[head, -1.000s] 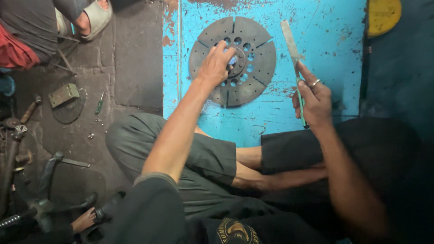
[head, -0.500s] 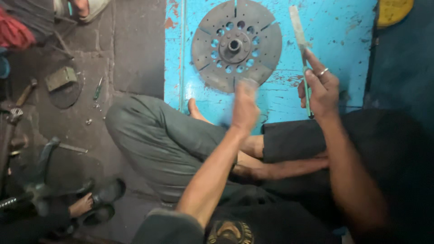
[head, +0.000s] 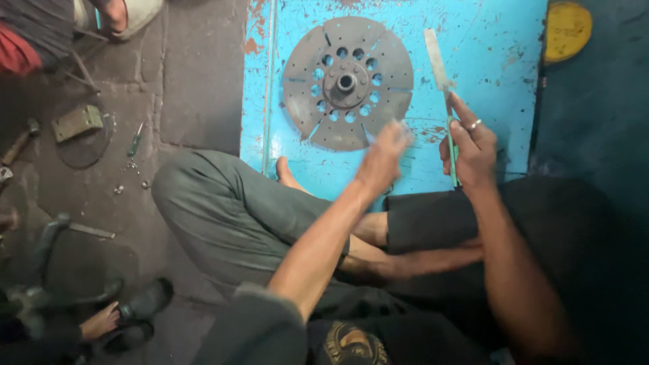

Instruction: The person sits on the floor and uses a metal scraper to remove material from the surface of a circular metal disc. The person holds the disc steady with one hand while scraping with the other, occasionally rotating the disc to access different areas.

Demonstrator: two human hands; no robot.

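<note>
A round grey clutch disc [head: 348,82] with a ring of holes and a centre hub lies flat on a worn blue metal plate [head: 487,47]. My left hand [head: 382,159] hovers blurred just below the disc's lower right edge, fingers loosely together, holding nothing that I can see. My right hand [head: 470,145], with a ring on one finger, grips the green handle of a flat metal file [head: 438,64] whose blade points away from me, to the right of the disc. I sit cross-legged with my bare foot [head: 287,174] on the plate's near edge.
A yellow round object [head: 566,28] lies at the far right. On the dark stone floor to the left are a small metal block [head: 78,122], a screwdriver [head: 135,140] and loose nuts. Another person's sandalled feet [head: 125,321] show at bottom left, another foot [head: 111,13] at the top.
My left hand left the disc's hub, swung down toward my lap, and now has come back up near the disc's lower edge. The right hand keeps holding the file.
</note>
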